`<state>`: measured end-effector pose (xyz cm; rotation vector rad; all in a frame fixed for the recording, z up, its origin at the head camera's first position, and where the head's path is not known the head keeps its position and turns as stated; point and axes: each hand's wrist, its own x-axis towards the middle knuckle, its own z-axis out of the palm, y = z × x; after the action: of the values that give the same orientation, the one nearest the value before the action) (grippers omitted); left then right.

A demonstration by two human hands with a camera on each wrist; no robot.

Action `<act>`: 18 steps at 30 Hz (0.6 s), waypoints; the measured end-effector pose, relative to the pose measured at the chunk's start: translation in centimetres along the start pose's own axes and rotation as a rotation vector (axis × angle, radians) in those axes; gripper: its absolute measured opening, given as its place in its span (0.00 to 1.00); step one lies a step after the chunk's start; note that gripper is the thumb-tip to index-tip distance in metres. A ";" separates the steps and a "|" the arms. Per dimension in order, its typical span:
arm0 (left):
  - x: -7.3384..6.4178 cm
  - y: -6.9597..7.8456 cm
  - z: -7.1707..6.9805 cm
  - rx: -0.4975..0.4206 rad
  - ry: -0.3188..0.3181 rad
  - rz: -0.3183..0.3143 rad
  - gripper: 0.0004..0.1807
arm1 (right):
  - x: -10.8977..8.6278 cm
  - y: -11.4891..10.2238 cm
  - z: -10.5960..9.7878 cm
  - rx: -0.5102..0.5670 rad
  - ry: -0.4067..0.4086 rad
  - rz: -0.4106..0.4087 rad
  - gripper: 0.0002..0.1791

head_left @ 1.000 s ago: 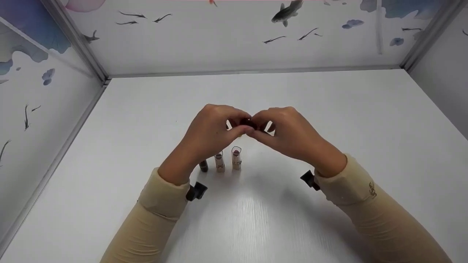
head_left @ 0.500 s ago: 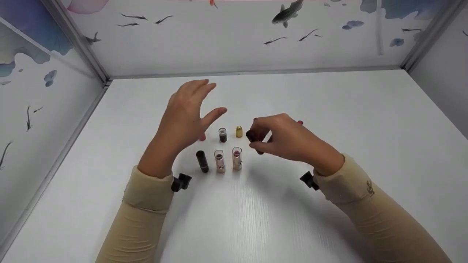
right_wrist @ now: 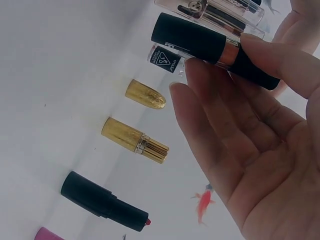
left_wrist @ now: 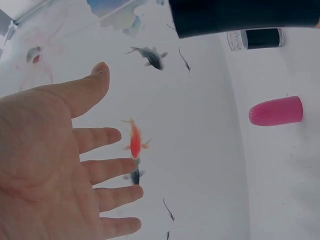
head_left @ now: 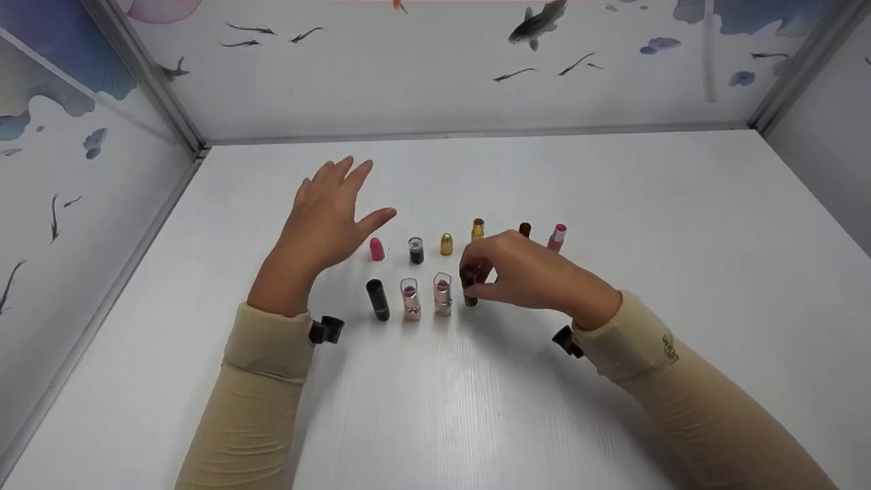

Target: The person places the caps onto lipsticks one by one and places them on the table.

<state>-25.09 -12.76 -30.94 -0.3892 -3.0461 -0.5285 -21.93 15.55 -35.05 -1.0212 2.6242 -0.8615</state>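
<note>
My right hand [head_left: 527, 271] pinches a black lipstick [right_wrist: 210, 47] with a copper band between thumb and fingers. It holds the tube upright, low at the right end of the front row. Beside that tube stand two lipsticks in clear cases, the nearer one [head_left: 443, 296] and another [head_left: 411, 301], then a black tube [head_left: 378, 300]. Held out flat with fingers spread, my left hand [head_left: 320, 224] holds nothing. Closest to its thumb is a pink lipstick cap [head_left: 377, 249] on the table.
Behind the front row stand a black cap with a clear top [head_left: 416, 250], a gold cap [head_left: 446, 243], an uncapped gold lipstick [right_wrist: 135, 140], an uncapped black lipstick [right_wrist: 105, 200] and a pink one [head_left: 557, 238]. White panels with painted fish [head_left: 537, 26] enclose the table.
My hands, together at the dark tube a second ago, have parted. The left has drawn back to the left and opened; the right has lowered the black lipstick toward the front row.
</note>
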 end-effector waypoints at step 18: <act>1.2 -2.5 2.3 -0.002 -0.130 -0.032 0.30 | 0.2 0.5 0.6 0.024 -0.015 -0.024 0.08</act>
<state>-26.88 -14.01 -33.86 -0.3899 -3.1819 -0.5277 -22.11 15.47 -35.81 -1.0508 2.5877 -0.8851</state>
